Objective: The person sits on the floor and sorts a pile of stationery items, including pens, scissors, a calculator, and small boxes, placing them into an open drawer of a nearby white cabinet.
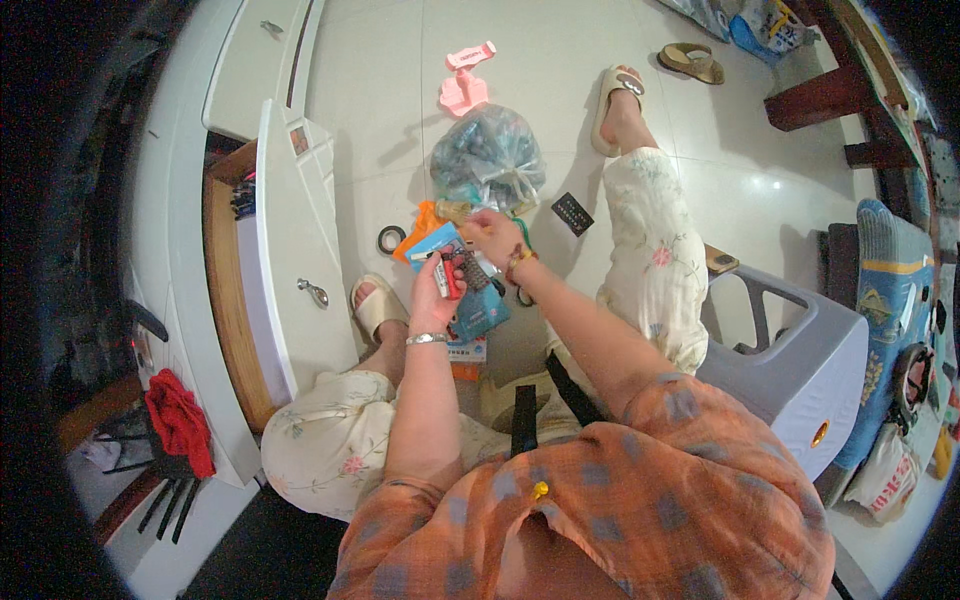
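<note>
My left hand [439, 283] is closed around a small red-and-white item [448, 279] bearing writing; its exact kind is unclear. A dark patterned piece [473, 271] and a light-blue packet [437, 241] lie right by those fingers, and whether they are held too is unclear. Just beyond, my right hand [493, 234] hovers over a small pile with bent fingers, its fingertips partly hidden. Around it are an orange piece [424, 225], a yellowish roll-like item [453, 211] and a blue packet [480, 313]. A knotted clear plastic bag [487, 154], full of dark contents, sits behind the pile.
An open drawer [300, 255] stands at the left. Black tape [391, 240] and a black card [572, 214] lie on the floor. Pink plastic pieces [464, 91] are beyond the bag. A grey plastic stool [787, 352] with a phone [721, 259] is at right.
</note>
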